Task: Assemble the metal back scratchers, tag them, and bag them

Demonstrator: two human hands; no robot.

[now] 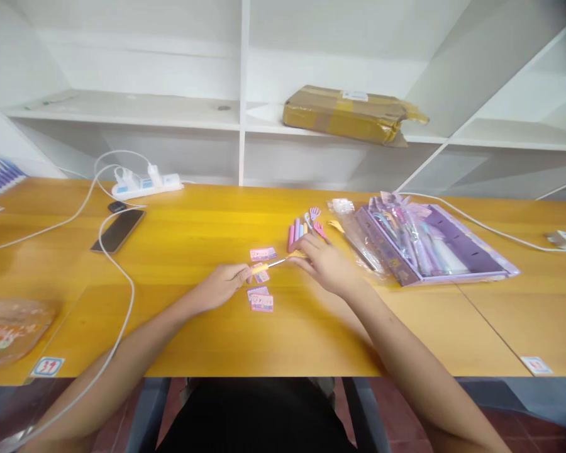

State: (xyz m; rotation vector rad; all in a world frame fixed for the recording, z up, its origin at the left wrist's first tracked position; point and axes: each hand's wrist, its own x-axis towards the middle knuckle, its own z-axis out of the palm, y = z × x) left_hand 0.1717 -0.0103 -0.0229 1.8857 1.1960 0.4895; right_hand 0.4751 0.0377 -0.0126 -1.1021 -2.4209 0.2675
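Now the left hand (224, 284) pinches a small yellow tool (263, 267); right hand's (325, 264) fingers, loosely curled, hold nothing visible. Best keep both wrists low on the worktop (193, 340).

A yellow wooden table (207, 340) carries a scatter of small goods. Taking the purple toy box (434, 245) as landmark: crumpled clear wrapping (346, 217) lies just left of it, then pastel sticks (296, 233) and tiny hangers (314, 217). Further left sit small pink cards (263, 254), more cards (261, 299) nearer the front edge. Far left of the box lie a dark phone (119, 230) and a white power strip (146, 184), its white cable (122, 296) trailing forward. A shelf behind holds a brown parcel (349, 114).
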